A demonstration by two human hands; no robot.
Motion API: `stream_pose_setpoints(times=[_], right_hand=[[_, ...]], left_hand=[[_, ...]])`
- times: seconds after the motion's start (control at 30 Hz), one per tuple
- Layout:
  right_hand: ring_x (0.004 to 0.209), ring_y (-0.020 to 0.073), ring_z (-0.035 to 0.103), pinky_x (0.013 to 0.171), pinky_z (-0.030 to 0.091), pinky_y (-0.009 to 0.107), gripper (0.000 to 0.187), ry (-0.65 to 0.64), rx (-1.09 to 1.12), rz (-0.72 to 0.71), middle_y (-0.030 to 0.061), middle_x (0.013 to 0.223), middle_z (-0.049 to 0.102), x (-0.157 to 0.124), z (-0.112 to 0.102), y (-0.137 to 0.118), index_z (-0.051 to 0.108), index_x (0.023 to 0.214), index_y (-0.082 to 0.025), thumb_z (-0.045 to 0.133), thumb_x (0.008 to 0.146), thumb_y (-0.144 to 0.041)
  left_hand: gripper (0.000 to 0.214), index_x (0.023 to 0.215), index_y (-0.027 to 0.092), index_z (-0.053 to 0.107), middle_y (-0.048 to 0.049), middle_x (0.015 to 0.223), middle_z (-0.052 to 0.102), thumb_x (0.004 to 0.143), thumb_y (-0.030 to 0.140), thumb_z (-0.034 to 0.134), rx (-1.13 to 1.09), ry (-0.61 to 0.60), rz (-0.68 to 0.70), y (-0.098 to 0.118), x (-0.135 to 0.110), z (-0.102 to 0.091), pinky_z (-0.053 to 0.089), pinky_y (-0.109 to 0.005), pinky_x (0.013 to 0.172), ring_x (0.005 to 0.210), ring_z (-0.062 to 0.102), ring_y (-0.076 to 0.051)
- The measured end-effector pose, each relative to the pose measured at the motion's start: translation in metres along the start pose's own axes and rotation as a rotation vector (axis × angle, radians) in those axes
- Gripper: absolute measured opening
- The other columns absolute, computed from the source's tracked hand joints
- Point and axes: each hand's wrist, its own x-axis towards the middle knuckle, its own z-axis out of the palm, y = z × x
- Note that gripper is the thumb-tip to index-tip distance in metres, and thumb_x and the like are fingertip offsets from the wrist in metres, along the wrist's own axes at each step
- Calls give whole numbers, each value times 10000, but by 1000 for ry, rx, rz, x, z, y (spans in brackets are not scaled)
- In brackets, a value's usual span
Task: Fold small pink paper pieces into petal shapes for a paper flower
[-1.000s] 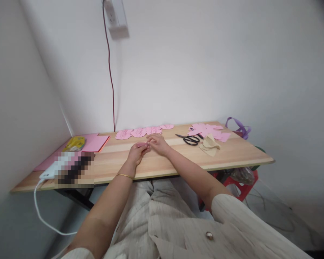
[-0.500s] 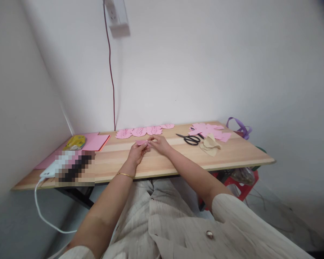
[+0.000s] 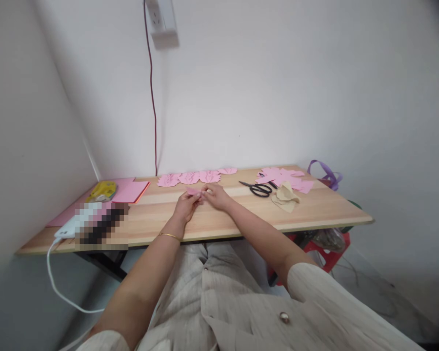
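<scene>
Over the middle of the wooden table [image 3: 219, 219], my left hand [image 3: 185, 205] and my right hand [image 3: 214, 195] meet fingertip to fingertip. Both pinch a small pink paper piece [image 3: 192, 192] held just above the tabletop. A gold bangle sits on my left wrist. Behind my hands, a row of several folded pink paper shapes [image 3: 193, 177] lies along the far edge.
Black scissors [image 3: 258, 188] lie right of my hands, beside a beige scrap [image 3: 286, 196] and a pile of pink cut pieces [image 3: 283, 178]. Pink sheets [image 3: 129, 192], a yellow object [image 3: 102, 190] and a white charger with cable [image 3: 64, 231] sit at the left. A purple ribbon [image 3: 325, 171] hangs at the far right.
Both hands stay together on the pink piece, shifting slightly away from me and lifting it a little; the view tilted slightly.
</scene>
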Motion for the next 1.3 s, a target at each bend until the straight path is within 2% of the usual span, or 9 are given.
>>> stream_pose_setpoints(times=[0.33,0.63,0.83,0.97,1.3], right_hand=[[770,143,544,751,394,259,198,-43,150,31,15,758,622,-1,-1,0,608,735,-160,513,825,-310],[720,127,521,711,401,249,197,-35,205,122,4,728,604,-2,0,-5,601,726,-151,540,782,-329],[686,123,502,659,390,241,247,-75,237,178,6,700,597,-2,-4,-7,591,718,-144,537,786,-376],[638,115,483,616,378,235,260,-104,257,208,-2,666,574,-2,-5,-8,585,727,-143,541,781,-394],[601,107,478,579,371,229,282,-130,363,263,-5,660,577,-1,-8,-9,584,736,-142,565,769,-422]], left_hand=[[281,698,124,637,25,584,566,520,213,836,3,-23,13,-3,3,-1,389,-220,537,526,458,-63],[274,654,121,626,25,560,550,506,216,837,-7,-15,9,-2,3,-1,390,-225,539,522,452,-67],[276,684,111,639,10,586,574,525,226,832,-11,-21,-6,-1,2,-1,407,-228,550,527,472,-70],[278,652,111,625,19,532,543,532,246,836,-9,-19,-7,-2,3,-3,408,-225,541,512,465,-73],[390,746,125,617,-16,628,585,679,492,731,-112,25,-49,2,4,-1,433,-246,544,529,499,-93]])
